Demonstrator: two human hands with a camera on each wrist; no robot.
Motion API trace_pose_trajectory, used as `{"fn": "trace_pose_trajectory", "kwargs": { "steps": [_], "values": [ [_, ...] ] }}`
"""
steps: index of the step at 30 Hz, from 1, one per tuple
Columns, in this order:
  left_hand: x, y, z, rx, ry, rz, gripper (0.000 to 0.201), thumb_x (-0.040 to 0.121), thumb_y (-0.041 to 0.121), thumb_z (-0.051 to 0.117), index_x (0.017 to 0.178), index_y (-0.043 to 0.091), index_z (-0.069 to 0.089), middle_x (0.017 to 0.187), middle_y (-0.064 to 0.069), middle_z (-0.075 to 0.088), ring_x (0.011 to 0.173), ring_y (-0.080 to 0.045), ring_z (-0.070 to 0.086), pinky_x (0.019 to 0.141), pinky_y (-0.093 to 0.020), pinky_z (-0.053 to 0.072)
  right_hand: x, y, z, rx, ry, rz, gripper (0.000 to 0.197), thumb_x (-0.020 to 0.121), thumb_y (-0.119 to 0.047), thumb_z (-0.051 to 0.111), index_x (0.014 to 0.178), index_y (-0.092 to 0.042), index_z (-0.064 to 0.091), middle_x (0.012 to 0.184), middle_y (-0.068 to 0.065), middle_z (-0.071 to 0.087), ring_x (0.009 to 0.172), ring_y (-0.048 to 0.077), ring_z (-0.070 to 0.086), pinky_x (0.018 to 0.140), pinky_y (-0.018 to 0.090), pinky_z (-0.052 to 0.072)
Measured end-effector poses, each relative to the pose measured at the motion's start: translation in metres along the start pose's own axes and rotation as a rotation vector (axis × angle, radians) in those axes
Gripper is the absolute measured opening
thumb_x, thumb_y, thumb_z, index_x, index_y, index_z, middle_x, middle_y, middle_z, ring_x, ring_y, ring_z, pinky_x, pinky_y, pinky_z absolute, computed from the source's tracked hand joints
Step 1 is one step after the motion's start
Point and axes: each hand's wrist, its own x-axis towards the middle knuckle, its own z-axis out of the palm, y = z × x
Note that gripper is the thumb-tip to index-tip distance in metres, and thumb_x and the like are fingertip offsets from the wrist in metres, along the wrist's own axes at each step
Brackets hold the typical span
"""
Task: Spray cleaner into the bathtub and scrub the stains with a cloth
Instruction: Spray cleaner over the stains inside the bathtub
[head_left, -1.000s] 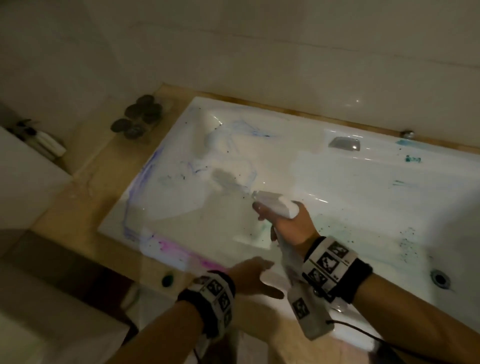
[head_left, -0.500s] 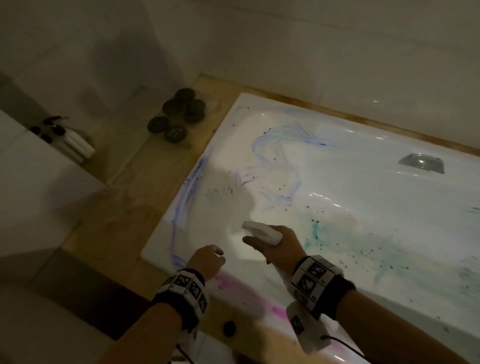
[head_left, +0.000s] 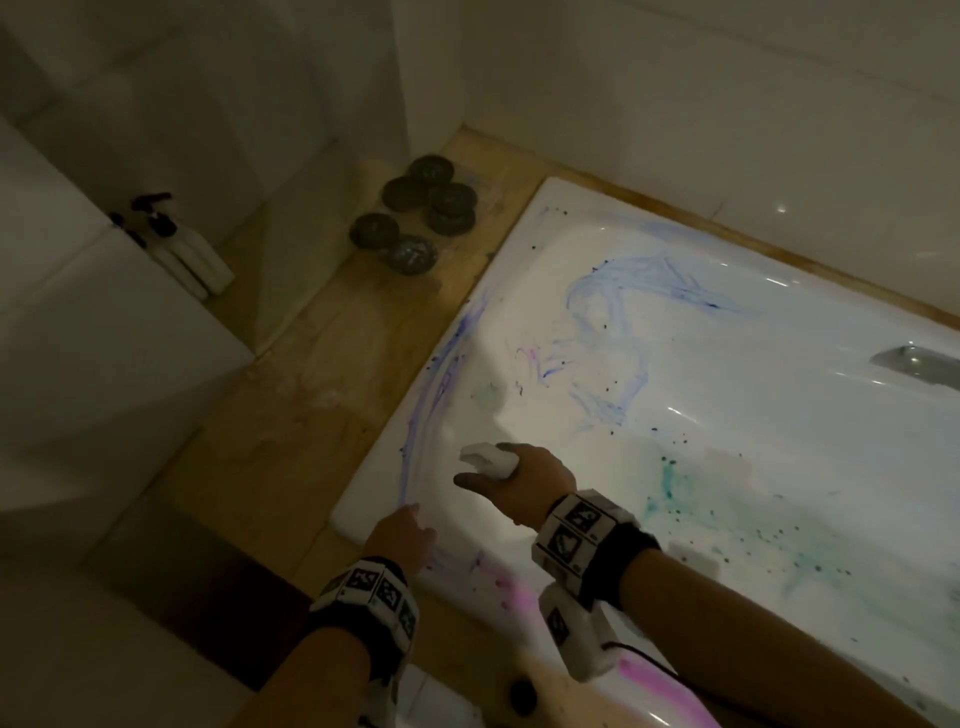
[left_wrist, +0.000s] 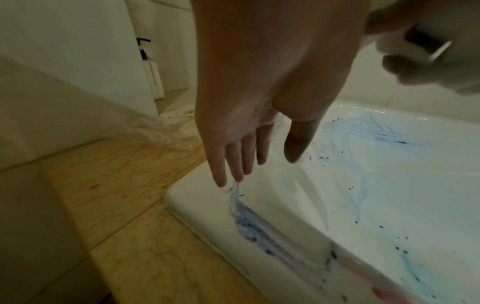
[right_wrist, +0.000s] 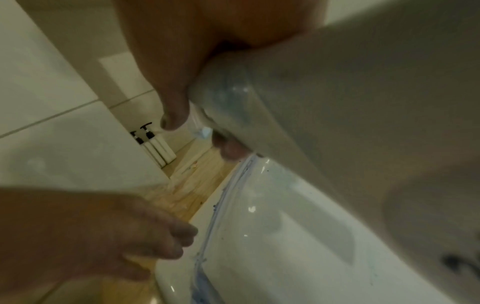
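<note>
Right hand (head_left: 530, 475) over the bathtub (head_left: 779, 374), fingers wrapped round the spray bottle (head_left: 485, 460); left hand (head_left: 400, 535) flat above the rim, fingers straight, empty

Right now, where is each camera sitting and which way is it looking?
Head: worn on the head, looking down at the bathtub corner; both forearms, left hand and right hand with the spray bottle show.
Left wrist: looks along the open left hand toward the tub rim's blue stain.
Right wrist: looks past the right hand gripping the spray bottle; the left hand shows, blurred.
Shared: both wrist views show the blue stain and the pump bottles.
</note>
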Motion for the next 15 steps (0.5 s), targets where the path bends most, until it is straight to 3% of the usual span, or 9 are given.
{"fn": "trace_pose_trajectory", "kwargs": {
  "steps": [2,4,7,11,13,15],
  "values": [
    [0.001,-0.008,-0.002,0.093,-0.03,-0.01,0.053,0.1,0.021,0.035,0.148,0.01,0.017,0.153,-0.012,0.021,0.135,-0.027,0.032,0.11,-0.031,0.029,0.008,-0.01,0.0,-0.038,-0.04,-0.076,0.052,0.088,-0.055,0.051,0.129,-0.025,0.049,0.117,0.003,0.06,0.102,0.027,0.059,0.089,0.033,0.048],
    [0.001,-0.016,-0.004,0.13,-0.039,-0.008,0.052,0.102,0.022,0.03,0.148,0.009,0.01,0.155,-0.012,0.012,0.138,-0.024,0.026,0.111,-0.029,0.025,0.016,-0.014,0.008,0.013,0.014,-0.007,0.051,0.084,-0.058,0.054,0.12,-0.022,0.057,0.106,0.004,0.064,0.088,0.023,0.061,0.078,0.03,0.049],
    [0.004,-0.022,-0.008,0.167,-0.047,0.006,0.053,0.1,0.022,0.033,0.148,0.008,0.014,0.151,-0.012,0.022,0.134,-0.025,0.032,0.109,-0.031,0.029,0.024,-0.022,0.016,0.032,0.066,0.107,0.049,0.081,-0.06,0.056,0.1,-0.015,0.063,0.098,0.004,0.065,0.082,0.021,0.058,0.07,0.026,0.043],
    [0.007,-0.019,-0.016,0.212,-0.056,0.016,0.052,0.101,0.019,0.028,0.149,0.008,0.01,0.154,-0.011,0.017,0.137,-0.025,0.03,0.109,-0.029,0.027,0.036,-0.023,0.016,0.006,0.044,0.047,0.053,0.078,-0.064,0.056,0.108,-0.021,0.058,0.093,0.0,0.061,0.078,0.02,0.059,0.072,0.029,0.049],
    [0.009,-0.015,-0.019,0.235,-0.063,0.037,0.054,0.102,0.02,0.028,0.149,0.01,0.005,0.156,-0.01,0.013,0.139,-0.024,0.026,0.11,-0.028,0.024,0.041,-0.02,0.016,0.044,0.046,0.099,0.046,0.077,-0.064,0.058,0.09,-0.02,0.059,0.084,0.002,0.063,0.079,0.022,0.064,0.072,0.028,0.05],
    [0.012,-0.01,-0.024,0.271,-0.082,0.049,0.055,0.102,0.02,0.028,0.149,0.009,0.002,0.157,-0.009,0.006,0.142,-0.023,0.019,0.113,-0.029,0.021,0.042,-0.019,0.013,0.035,0.044,0.129,0.042,0.078,-0.063,0.058,0.068,-0.023,0.051,0.076,0.001,0.059,0.079,0.023,0.064,0.069,0.026,0.048]
  ]
}}
